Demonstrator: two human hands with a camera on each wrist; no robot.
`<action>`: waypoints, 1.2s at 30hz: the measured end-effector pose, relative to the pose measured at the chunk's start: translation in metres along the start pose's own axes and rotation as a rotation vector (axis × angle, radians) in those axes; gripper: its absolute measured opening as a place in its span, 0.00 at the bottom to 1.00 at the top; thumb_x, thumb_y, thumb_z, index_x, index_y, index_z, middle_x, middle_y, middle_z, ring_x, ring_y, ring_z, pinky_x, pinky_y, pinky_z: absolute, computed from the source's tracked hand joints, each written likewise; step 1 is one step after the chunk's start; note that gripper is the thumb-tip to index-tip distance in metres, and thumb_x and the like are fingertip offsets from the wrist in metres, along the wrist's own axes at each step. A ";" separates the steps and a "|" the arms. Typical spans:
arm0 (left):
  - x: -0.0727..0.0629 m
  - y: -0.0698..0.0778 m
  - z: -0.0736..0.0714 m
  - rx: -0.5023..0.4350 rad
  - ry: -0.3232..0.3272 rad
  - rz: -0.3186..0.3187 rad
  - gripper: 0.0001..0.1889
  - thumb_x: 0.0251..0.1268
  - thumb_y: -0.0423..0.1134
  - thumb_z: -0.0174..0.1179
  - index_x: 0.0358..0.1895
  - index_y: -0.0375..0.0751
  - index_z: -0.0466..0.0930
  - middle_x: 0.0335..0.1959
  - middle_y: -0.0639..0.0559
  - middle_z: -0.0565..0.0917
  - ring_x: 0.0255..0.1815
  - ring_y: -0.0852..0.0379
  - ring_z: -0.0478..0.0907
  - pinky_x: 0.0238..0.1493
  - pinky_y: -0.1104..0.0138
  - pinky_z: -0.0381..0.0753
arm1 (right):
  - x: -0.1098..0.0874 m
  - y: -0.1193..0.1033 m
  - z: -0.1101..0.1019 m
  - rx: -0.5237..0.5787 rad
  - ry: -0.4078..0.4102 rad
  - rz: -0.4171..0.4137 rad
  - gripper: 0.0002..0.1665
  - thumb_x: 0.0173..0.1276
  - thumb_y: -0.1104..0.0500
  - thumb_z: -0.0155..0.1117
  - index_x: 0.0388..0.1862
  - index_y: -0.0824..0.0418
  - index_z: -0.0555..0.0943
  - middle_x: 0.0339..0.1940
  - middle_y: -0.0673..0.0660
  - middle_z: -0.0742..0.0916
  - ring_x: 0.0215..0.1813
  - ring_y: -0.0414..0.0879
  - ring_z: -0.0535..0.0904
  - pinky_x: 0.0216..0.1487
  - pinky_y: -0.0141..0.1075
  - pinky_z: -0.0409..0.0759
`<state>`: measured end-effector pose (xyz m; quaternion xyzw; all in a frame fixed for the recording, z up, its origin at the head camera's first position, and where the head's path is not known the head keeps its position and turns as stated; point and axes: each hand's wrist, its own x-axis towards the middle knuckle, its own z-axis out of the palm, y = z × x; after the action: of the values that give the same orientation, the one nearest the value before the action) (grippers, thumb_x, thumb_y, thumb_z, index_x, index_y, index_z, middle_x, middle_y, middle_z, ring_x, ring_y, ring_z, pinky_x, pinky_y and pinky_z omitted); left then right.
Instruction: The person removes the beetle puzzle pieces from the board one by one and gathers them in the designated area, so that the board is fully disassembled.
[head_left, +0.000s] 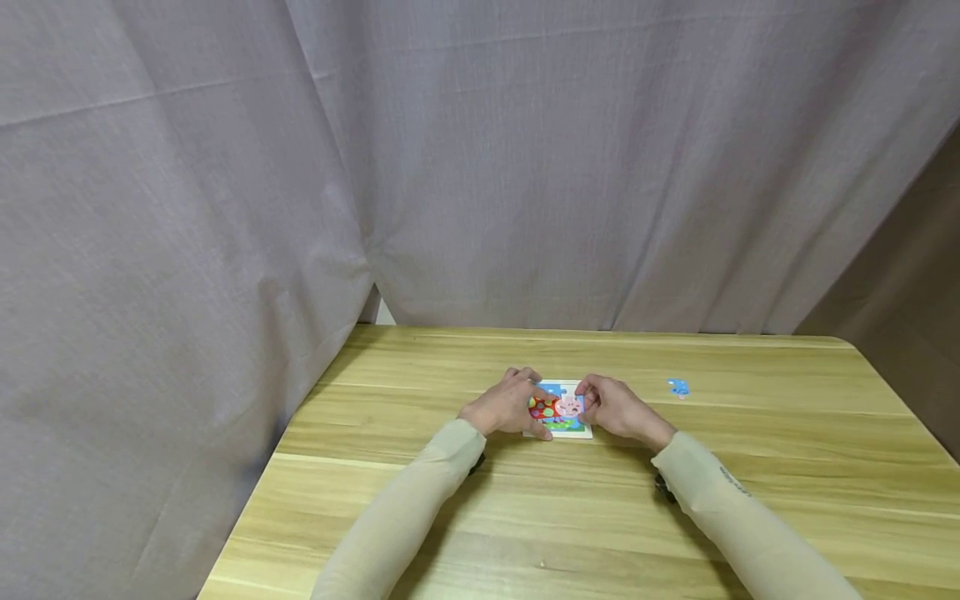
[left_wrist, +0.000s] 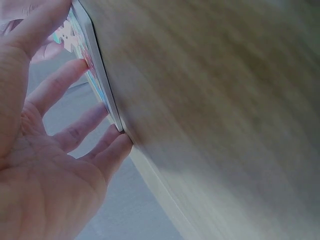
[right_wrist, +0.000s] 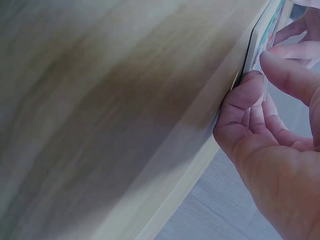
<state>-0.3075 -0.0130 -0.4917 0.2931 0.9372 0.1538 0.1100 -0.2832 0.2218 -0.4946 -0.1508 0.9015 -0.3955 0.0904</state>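
A small jigsaw puzzle board (head_left: 576, 434) with a white border lies on the table. Its picture shows a red spotted shape, a pink face and some green. My left hand (head_left: 506, 406) spreads its fingers over the board's left side. In the left wrist view, those fingertips touch the board's edge and surface (left_wrist: 103, 80). At the right side, my right hand (head_left: 618, 408) pinches a thin puzzle piece (right_wrist: 264, 93) between thumb and curled index finger, against the board's edge. The fingers hide most of that piece.
One loose blue puzzle piece (head_left: 678, 387) lies on the wooden table (head_left: 540, 533), right of my right hand. A grey curtain (head_left: 510, 167) hangs behind the table's far edge and along the left side.
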 end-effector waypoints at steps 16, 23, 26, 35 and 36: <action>0.000 0.000 0.000 0.035 0.006 0.004 0.41 0.59 0.60 0.82 0.75 0.52 0.80 0.82 0.52 0.73 0.81 0.49 0.68 0.80 0.59 0.76 | -0.010 0.005 -0.008 -0.011 0.079 0.012 0.18 0.64 0.70 0.77 0.52 0.74 0.84 0.38 0.61 0.87 0.40 0.45 0.80 0.38 0.27 0.77; 0.001 0.000 0.001 0.067 0.008 0.008 0.46 0.59 0.61 0.82 0.78 0.43 0.77 0.82 0.52 0.72 0.81 0.51 0.67 0.81 0.63 0.75 | -0.017 0.011 -0.014 0.008 0.112 0.026 0.18 0.66 0.70 0.76 0.53 0.75 0.86 0.38 0.61 0.88 0.39 0.44 0.80 0.36 0.27 0.77; 0.001 0.000 0.000 0.073 0.007 0.010 0.46 0.59 0.61 0.81 0.78 0.43 0.77 0.82 0.53 0.72 0.81 0.51 0.67 0.81 0.63 0.74 | -0.021 0.016 -0.017 0.007 0.126 0.027 0.18 0.66 0.70 0.76 0.53 0.75 0.86 0.37 0.60 0.88 0.39 0.43 0.79 0.36 0.26 0.77; 0.001 -0.001 0.001 0.057 0.002 0.004 0.46 0.59 0.60 0.81 0.78 0.45 0.77 0.82 0.53 0.72 0.82 0.51 0.66 0.82 0.63 0.74 | -0.035 0.028 -0.029 -0.012 0.157 0.019 0.18 0.65 0.71 0.74 0.53 0.77 0.86 0.35 0.58 0.88 0.36 0.39 0.78 0.36 0.26 0.77; 0.001 -0.001 0.002 0.057 0.001 0.002 0.46 0.59 0.60 0.81 0.78 0.45 0.77 0.82 0.53 0.72 0.82 0.51 0.66 0.82 0.63 0.74 | -0.037 0.029 -0.030 -0.008 0.159 0.022 0.18 0.65 0.71 0.74 0.53 0.77 0.86 0.35 0.59 0.88 0.35 0.39 0.78 0.35 0.26 0.77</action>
<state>-0.3081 -0.0128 -0.4936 0.2972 0.9409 0.1273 0.1008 -0.2630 0.2737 -0.4947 -0.1093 0.9090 -0.4015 0.0220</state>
